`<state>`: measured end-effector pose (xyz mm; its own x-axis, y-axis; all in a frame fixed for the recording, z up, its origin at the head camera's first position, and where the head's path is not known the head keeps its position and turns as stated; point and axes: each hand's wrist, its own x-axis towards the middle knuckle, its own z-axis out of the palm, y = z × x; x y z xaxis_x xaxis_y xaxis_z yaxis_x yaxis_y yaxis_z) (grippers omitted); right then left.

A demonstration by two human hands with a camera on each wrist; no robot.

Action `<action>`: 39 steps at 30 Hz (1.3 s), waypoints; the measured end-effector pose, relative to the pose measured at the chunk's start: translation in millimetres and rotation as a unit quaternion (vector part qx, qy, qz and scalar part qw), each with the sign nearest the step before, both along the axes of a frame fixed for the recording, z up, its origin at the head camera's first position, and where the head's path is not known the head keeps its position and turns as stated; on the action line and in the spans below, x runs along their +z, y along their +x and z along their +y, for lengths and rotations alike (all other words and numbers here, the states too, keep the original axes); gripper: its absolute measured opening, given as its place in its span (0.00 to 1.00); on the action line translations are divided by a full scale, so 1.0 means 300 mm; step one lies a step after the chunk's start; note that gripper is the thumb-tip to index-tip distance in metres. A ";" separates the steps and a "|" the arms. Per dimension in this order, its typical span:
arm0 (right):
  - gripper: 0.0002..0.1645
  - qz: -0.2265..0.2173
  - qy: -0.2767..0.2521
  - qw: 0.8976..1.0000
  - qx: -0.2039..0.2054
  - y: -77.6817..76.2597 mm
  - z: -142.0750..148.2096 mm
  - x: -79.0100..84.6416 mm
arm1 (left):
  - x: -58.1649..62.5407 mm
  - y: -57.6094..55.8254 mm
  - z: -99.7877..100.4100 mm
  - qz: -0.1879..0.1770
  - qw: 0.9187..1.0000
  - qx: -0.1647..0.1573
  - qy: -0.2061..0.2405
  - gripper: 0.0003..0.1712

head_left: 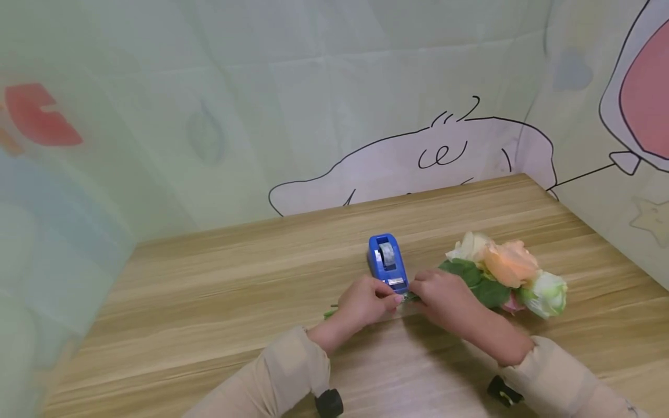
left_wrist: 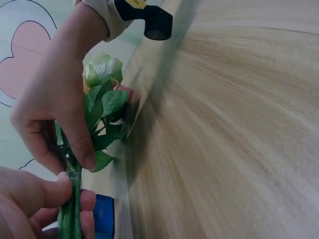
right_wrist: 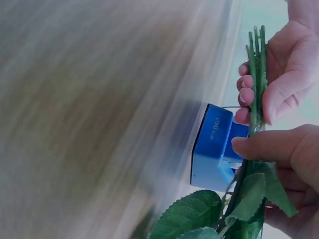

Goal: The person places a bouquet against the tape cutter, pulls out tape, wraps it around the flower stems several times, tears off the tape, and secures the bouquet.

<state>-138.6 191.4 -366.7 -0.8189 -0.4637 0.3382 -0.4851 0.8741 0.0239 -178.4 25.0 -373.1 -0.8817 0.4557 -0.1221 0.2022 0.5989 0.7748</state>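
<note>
A bunch of artificial flowers [head_left: 509,264] in peach, cream, pink and pale green lies over the table with its heads to the right. Its green stems [right_wrist: 256,74] run together through both hands. My left hand [head_left: 363,302] pinches the stems between thumb and fingers, toward their cut ends. Close beside it, my right hand [head_left: 444,299] grips them just below the leaves [right_wrist: 249,199]. Between the two hands a shiny clear patch, like tape [left_wrist: 74,173], wraps the stems. Just behind the hands stands a blue tape dispenser [head_left: 387,261] with a roll in it.
The wood-grain table [head_left: 235,278] stretches out on both sides of the hands. Behind it hangs a printed cloth backdrop [head_left: 261,116] with cartoon drawings. A dark wrist device [head_left: 329,402] sits at the left sleeve, another [head_left: 504,391] at the right.
</note>
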 end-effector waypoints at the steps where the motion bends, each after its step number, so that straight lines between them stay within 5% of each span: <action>1: 0.09 0.007 -0.001 1.000 0.003 -0.001 0.001 -0.001 | 0.000 -0.001 0.001 0.002 1.000 0.001 -0.001 0.09; 8: 0.10 0.053 0.000 0.998 0.021 -0.007 0.008 -0.007 | -0.008 -0.006 0.002 0.020 1.000 -0.002 -0.001 0.09; 16: 0.12 0.096 0.001 0.995 0.034 -0.013 0.016 -0.027 | -0.008 -0.009 -0.001 -0.092 0.993 -0.037 0.070 0.20; 24: 0.15 0.126 -0.007 0.991 0.040 -0.017 0.020 -0.039 | -0.009 -0.006 0.009 -0.121 0.989 -0.036 0.072 0.20; 39: 0.15 0.099 -0.020 0.994 0.029 -0.022 0.015 -0.034 | 0.000 -0.020 -0.006 -0.057 0.997 -0.046 0.032 0.14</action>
<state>-145.4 195.9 -376.8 -0.7066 -0.4918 0.5088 -0.5249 0.8465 0.0892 -184.4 23.3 -372.9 -0.8181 0.5434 -0.1881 0.1614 0.5310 0.8318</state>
